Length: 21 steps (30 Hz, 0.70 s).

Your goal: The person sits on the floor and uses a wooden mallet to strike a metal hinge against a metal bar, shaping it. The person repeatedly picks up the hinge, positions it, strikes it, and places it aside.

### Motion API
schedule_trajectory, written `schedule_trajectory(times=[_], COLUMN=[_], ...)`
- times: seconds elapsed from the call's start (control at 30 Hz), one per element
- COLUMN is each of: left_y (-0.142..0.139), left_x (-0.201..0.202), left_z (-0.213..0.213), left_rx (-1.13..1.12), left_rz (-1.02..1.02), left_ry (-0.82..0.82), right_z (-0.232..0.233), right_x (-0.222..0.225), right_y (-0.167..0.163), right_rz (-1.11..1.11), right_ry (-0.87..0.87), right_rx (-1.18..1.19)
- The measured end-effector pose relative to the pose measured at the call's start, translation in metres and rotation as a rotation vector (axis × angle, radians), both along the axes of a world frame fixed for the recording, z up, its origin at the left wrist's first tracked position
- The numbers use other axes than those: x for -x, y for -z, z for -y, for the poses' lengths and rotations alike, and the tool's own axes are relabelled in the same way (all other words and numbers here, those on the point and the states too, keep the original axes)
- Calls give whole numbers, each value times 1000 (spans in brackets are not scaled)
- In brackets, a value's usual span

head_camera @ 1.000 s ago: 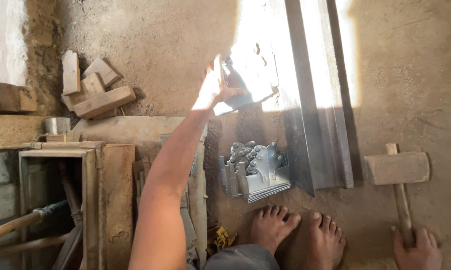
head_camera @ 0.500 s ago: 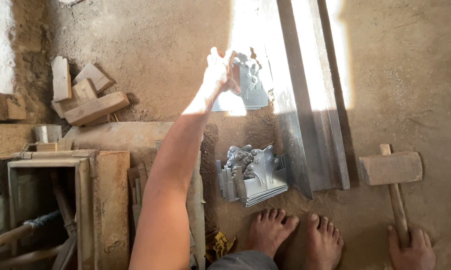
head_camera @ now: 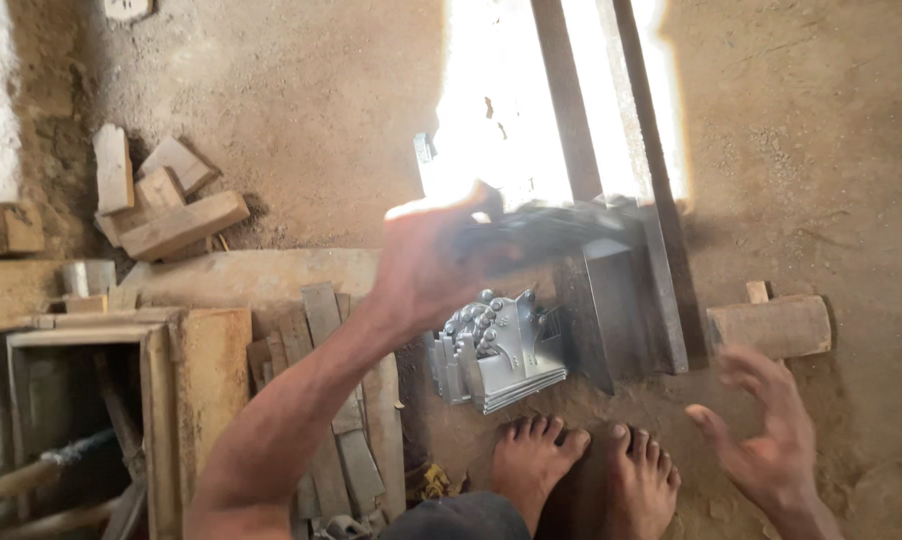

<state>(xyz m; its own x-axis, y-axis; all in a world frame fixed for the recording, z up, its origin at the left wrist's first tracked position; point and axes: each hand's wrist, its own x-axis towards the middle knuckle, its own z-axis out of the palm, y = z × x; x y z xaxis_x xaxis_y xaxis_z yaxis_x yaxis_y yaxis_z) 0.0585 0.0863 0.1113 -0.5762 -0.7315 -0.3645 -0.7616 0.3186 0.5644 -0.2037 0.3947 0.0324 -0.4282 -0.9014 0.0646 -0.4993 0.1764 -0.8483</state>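
On the dirt floor (head_camera: 821, 150), head view, one person crouching barefoot.

Left hand (head_camera: 426, 265): closed around one flat grey metal piece (head_camera: 546, 225), motion-blurred, held above the floor at about 12 o'clock from the feet (head_camera: 581, 470). The grip looks to be on the near edge; finger detail is lost in blur.

Right hand (head_camera: 761, 440): fingers spread wide, holding nothing, hovering at 3 o'clock from the feet, just below the wooden mallet (head_camera: 771, 325), not touching it.

Handling note (judgement): the held piece is thin with sharp-looking edges, so a pinch well in from the corners and a level carry would serve best; the free hand is well placed to steady the far end.

Count:
- Stack of shiny pressed metal brackets (head_camera: 496, 350): one stack, lying just above the toes; several layers, exact number not readable.
- Long grey metal channel (head_camera: 611, 200): one, running from 12 o'clock down to the stack's right side, partly washed out by sunlight.
- Mallet: one, head only visible.
- Wooden offcuts (head_camera: 161, 200): about five, piled at 10 o'clock.
- Wooden frame (head_camera: 121, 400): one, at 9 o'clock.
- Flat wooden slats (head_camera: 321, 330): three or so beside the frame.
- Bare feet: two.
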Motion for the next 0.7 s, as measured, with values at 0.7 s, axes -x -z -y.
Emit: schedule_trajectory(times=[0.7], left_y=[79], left_x=[132], left_z=[-65], left_rx=[-48], left_rz=[-517], left_ry=[481], right_z=[-9], right_x=[8], right_y=[61], right_rz=[-7], right_ry=[14], right_rx=[-148])
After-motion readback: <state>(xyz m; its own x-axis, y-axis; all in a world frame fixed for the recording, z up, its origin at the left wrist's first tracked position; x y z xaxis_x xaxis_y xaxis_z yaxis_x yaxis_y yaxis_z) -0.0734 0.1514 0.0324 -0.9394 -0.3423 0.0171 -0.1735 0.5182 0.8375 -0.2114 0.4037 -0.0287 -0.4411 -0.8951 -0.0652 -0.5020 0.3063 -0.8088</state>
